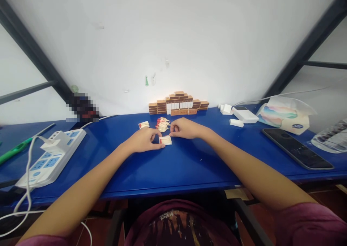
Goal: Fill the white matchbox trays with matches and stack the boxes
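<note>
My left hand steadies a small white matchbox tray, its thumb and fingers closed about the left end. Matches with red heads lie inside the tray. Just above it my right hand pinches what looks like a match, mostly hidden by the fingertips. A loose pile of red-headed matches rests beyond both hands. Behind the left hand sits a second tray with matches in it, partly covered by that hand.
Stacked brown matchboxes stand against the wall. To the left lies a power strip with white cables. On the right are a white box-shaped device, a tissue pack, a phone and clear plastic packaging.
</note>
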Available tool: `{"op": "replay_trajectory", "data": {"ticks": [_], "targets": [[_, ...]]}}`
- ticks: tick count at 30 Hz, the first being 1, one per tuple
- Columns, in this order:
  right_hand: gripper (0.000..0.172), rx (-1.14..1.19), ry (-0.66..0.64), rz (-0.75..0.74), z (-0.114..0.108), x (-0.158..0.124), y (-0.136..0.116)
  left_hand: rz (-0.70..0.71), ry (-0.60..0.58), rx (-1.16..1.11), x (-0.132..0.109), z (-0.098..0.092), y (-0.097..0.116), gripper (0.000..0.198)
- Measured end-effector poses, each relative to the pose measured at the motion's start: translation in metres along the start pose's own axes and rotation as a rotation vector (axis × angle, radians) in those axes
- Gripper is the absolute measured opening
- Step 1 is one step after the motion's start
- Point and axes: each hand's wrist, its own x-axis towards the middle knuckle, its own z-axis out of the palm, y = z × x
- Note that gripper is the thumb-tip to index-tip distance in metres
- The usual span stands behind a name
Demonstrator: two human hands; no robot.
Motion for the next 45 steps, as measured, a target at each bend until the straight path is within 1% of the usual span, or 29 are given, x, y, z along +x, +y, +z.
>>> {"op": "replay_trajectory", "data": {"ticks": [1, 3, 5, 7, 9, 10, 12, 14, 18, 21, 25, 29, 33, 37, 40, 41, 44, 45], "targets": [[0.011, 0.011, -0.042, 0.008, 0.001, 0.001, 0.001, -0.010, -0.027, -0.012, 0.000, 0.001, 0.000, 0.044], [0.012, 0.006, -0.081, 0.033, 0.003, 0.001, 0.002, -0.020, -0.036, -0.016, 0.000, 0.002, 0.000, 0.045], [0.014, -0.047, -0.054, 0.051, 0.003, 0.001, 0.002, -0.025, -0.034, -0.004, 0.000, 0.002, 0.001, 0.046], [0.015, -0.100, 0.019, 0.043, 0.002, 0.000, 0.000, -0.028, -0.033, 0.003, 0.000, 0.002, 0.001, 0.047], [0.015, -0.079, 0.066, 0.012, 0.001, -0.002, -0.004, -0.027, -0.027, 0.011, 0.000, 0.002, 0.000, 0.048], [0.015, -0.040, 0.061, -0.009, 0.001, -0.003, -0.007, -0.023, -0.022, 0.015, 0.000, 0.003, 0.000, 0.049], [0.015, 0.039, 0.008, -0.049, 0.001, -0.005, -0.013, -0.014, -0.021, 0.018, 0.000, 0.003, -0.002, 0.049], [0.012, 0.048, -0.028, -0.083, 0.004, -0.006, -0.019, -0.012, -0.025, 0.020, 0.000, 0.004, -0.003, 0.049], [0.009, -0.049, 0.002, -0.095, 0.011, -0.006, -0.024, -0.010, -0.025, 0.015, 0.000, 0.004, -0.003, 0.049], [0.007, -0.057, 0.007, -0.085, 0.012, -0.005, -0.024, -0.010, -0.032, 0.014, 0.001, 0.004, -0.003, 0.048], [0.007, -0.040, 0.012, -0.108, 0.009, -0.005, -0.023, -0.005, -0.026, 0.004, 0.000, 0.003, -0.003, 0.048], [0.011, -0.028, 0.073, -0.096, 0.003, -0.007, -0.022, 0.000, -0.016, 0.027, 0.000, 0.002, -0.004, 0.049], [0.014, -0.020, 0.115, -0.108, -0.001, -0.008, -0.021, 0.009, 0.058, 0.059, 0.001, 0.004, -0.004, 0.048], [0.017, -0.028, 0.194, -0.090, -0.003, -0.007, -0.021, 0.003, 0.022, 0.024, 0.001, 0.007, -0.001, 0.047], [0.018, -0.029, 0.253, -0.046, -0.003, -0.006, -0.018, 0.003, 0.055, 0.002, -0.001, 0.007, 0.003, 0.048], [0.018, -0.032, 0.263, -0.033, -0.002, -0.005, -0.017, 0.006, 0.056, -0.003, -0.001, 0.006, 0.004, 0.048], [0.017, -0.048, 0.280, -0.015, 0.005, -0.001, -0.009, 0.013, 0.010, -0.015, -0.001, 0.004, 0.005, 0.047], [0.016, -0.048, 0.280, -0.021, 0.008, 0.001, -0.006, 0.013, 0.015, -0.013, -0.002, 0.004, 0.005, 0.047]]}}
